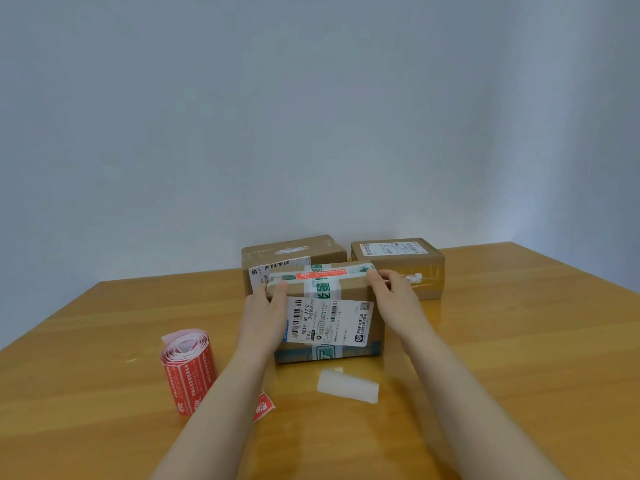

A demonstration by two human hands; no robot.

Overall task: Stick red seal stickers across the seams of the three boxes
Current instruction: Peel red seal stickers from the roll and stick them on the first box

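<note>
- At the near edge of the wooden tabletop (502, 341), two bare forearms reaching forward, well apart.
- Just beside the left forearm, a loose red sticker (264, 406), lying flat, partly hidden by that arm.
- Between the forearms, a white backing strip (348, 389), slightly curled, touching neither arm, just in front of the nearest box.
- Farther left, a sticker roll (188, 370) of red seal stickers, standing on end, loosely wound, pale liner showing at its top.
- Beyond the strip, the nearest box (349, 292), brown cardboard, resting on the tabletop, gripped at both ends; white shipping label (329, 322) on its near face, green-printed tape over top and front.
- Left hand (265, 313) holding the box's left end, thumb laid over the upper left edge, other fingers round the side and out of sight.
- Right hand (394, 296) holding the right end, fingers (375, 277) curled over the top right corner.
- On the box's top, a red seal sticker (320, 274), stuck flat over the tape, lying lengthwise between the two hands.
- Right behind, a rear left box (294, 252), touching or not: cannot tell.
- Farther right, a rear right box (398, 265), apart from the others, white label on top, clear tape on its front.
- Behind everything, a plain pale wall (311, 116).
</note>
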